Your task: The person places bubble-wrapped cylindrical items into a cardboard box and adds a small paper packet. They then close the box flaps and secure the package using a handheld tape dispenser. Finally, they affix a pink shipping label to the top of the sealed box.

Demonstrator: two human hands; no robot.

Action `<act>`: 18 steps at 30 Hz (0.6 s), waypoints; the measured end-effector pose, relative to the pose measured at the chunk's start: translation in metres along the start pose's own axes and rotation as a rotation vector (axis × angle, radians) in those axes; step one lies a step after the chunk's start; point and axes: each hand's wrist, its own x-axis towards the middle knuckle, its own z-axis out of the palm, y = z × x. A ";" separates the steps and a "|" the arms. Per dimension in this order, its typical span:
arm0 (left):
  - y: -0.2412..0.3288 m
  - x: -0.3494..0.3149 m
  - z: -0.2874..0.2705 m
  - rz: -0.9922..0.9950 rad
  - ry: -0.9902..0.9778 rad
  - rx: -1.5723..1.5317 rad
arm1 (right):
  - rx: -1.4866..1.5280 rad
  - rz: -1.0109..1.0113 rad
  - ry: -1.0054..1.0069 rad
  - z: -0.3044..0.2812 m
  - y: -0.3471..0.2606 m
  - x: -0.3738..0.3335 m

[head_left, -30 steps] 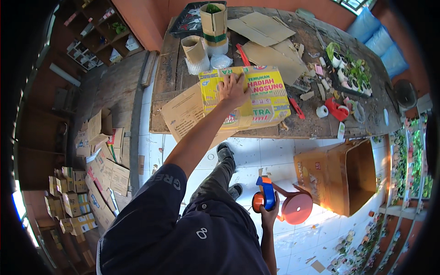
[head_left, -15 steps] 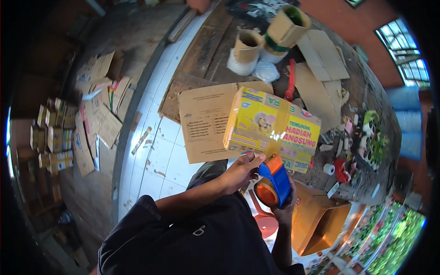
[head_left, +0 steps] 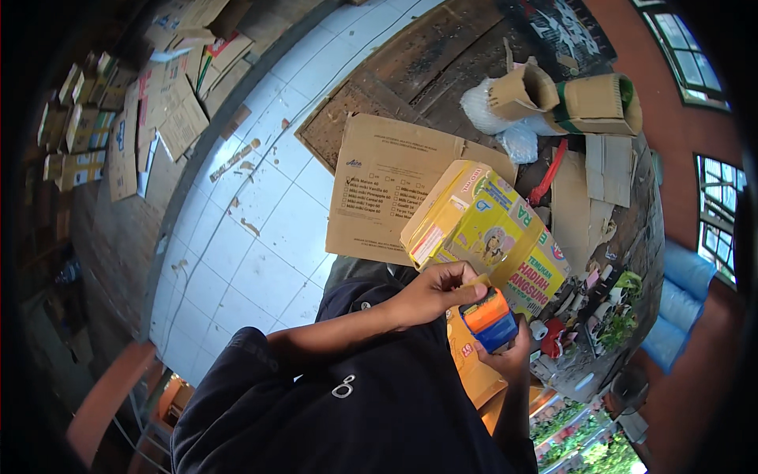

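A blue and orange tape dispenser point(head_left: 491, 322) is gripped in my right hand point(head_left: 513, 359), whose fingers wrap round its side. My left hand point(head_left: 444, 294) is closed in a pinch at the dispenser's top edge, on a short strip of tan tape point(head_left: 478, 281). Just beyond both hands lies a yellow printed carton point(head_left: 466, 229), with a band of tape running across its upper face. Under its left side, a flattened brown cardboard sheet point(head_left: 379, 186) rests on the dark wooden table point(head_left: 339, 134) and overhangs its edge.
Cardboard tubes point(head_left: 521, 91) stand beside bubble wrap point(head_left: 517, 142) at the far side. A red tool point(head_left: 549, 172) lies near cardboard pieces point(head_left: 580, 205). Scraps and greenery point(head_left: 620, 304) clutter the right. An orange carton point(head_left: 474, 371) is below my hands; stacked boxes point(head_left: 83, 126) are far left.
The view has turned, so the table's things appear shifted and rotated. The dispenser is tilted differently, its orange end now toward my left hand. Both hands keep their hold.
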 end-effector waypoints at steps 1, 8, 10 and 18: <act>0.000 0.003 -0.003 0.026 -0.009 0.003 | 0.004 -0.007 -0.009 -0.003 0.000 0.003; 0.005 0.010 -0.013 0.212 0.312 0.213 | -0.292 -0.132 -0.018 -0.029 -0.031 0.037; 0.006 0.022 -0.024 0.306 0.396 0.280 | -0.501 -0.239 0.024 -0.038 -0.038 0.050; 0.026 0.068 -0.112 0.364 0.657 0.299 | -0.520 -0.110 -0.006 -0.079 -0.037 0.073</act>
